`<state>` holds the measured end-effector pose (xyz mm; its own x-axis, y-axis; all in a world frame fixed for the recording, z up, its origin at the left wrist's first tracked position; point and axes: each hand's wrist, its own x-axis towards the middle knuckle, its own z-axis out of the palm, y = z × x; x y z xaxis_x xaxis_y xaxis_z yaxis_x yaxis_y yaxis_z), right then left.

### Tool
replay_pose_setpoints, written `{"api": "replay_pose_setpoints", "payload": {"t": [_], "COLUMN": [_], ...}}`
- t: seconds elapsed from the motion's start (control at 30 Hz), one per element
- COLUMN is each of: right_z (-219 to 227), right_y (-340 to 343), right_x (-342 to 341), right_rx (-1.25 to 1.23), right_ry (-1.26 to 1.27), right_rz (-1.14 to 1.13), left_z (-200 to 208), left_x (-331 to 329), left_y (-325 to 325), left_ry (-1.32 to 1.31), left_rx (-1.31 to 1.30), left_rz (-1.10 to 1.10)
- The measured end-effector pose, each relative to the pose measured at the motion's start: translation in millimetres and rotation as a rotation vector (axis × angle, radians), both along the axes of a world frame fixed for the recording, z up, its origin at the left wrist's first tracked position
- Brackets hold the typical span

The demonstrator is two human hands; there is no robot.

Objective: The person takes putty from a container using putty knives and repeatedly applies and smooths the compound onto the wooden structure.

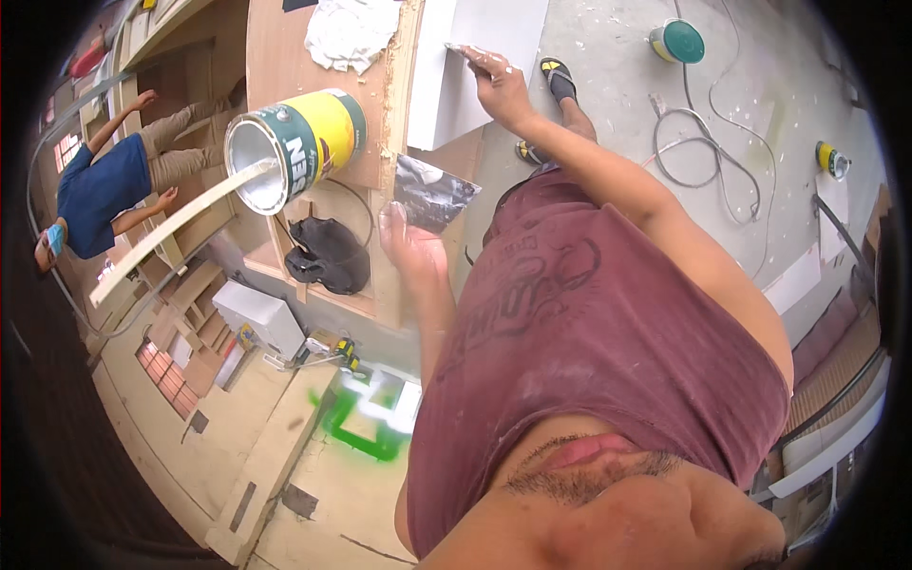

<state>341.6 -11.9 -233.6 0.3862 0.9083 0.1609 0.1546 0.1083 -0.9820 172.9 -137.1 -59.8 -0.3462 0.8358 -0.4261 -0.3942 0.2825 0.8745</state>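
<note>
Left hand (410,249): near frame centre, slightly toward 9 o'clock. Clenched on a broad metal scraper blade (432,193), gripped at its lower edge, blade pointing toward 12 o'clock and smeared with pale filler.

Right hand (496,84): at 12 o'clock, arm fully extended upward from the maroon shirt (589,342). Closed around a small putty knife (464,49), tip coated white and laid against the white panel (475,66). Panel located at 12 o'clock, directly left of the right hand, in contact with the knife tip.

Open paint can (299,144): at 10 o'clock from the left hand, yellow and green body, lying with its mouth turned toward 9 o'clock, white contents visible inside. Resting on the plywood work surface (285,57). Long pale stir stick (176,228) seated in the can mouth, running down toward 8 o'clock.

Crumpled white rag (351,33): at 12 o'clock, on the plywood, just left of the white panel.

Black bag (328,255): just left of the left hand, at 9 o'clock from it, below the can.

Sandalled feet (556,81): immediately right of the right hand, on the concrete floor (608,57).

Grey cable (698,152): coiled on the floor at 2 o'clock. Teal-lidded container (678,41) at 1 o'clock, near the cable.

Second person in a blue shirt (95,195): at 9 o'clock, near the frame rim, well apart from both hands.
</note>
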Motion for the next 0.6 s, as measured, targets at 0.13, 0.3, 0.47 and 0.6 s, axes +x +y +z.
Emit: {"api": "replay_pose_setpoints", "payload": {"t": [0.13, 0.3, 0.47, 0.6], "right_z": [36.6, 97.7, 153.9, 153.7], "right_y": [-37.1, -60.9, -74.9, -73.0], "right_x": [5.9, 29.8, 40.6, 51.9], "right_rx": [-0.137, -0.193, -0.375, -0.358], "right_ry": [0.035, 0.722, 0.878, 0.578], "right_rz": [0.286, 0.275, 0.412, 0.554], "left_z": [-14.4, -22.1, -19.1, -14.0], "left_x": [-15.5, -4.4, 29.4, 39.8], "left_y": [-11.7, -0.2, 17.3, 25.4], "left_ry": [-0.057, -0.220, -0.289, -0.273], "left_rx": [-0.025, -0.049, 0.057, 0.201], "left_rz": [0.104, 0.056, 0.038, 0.014]}}
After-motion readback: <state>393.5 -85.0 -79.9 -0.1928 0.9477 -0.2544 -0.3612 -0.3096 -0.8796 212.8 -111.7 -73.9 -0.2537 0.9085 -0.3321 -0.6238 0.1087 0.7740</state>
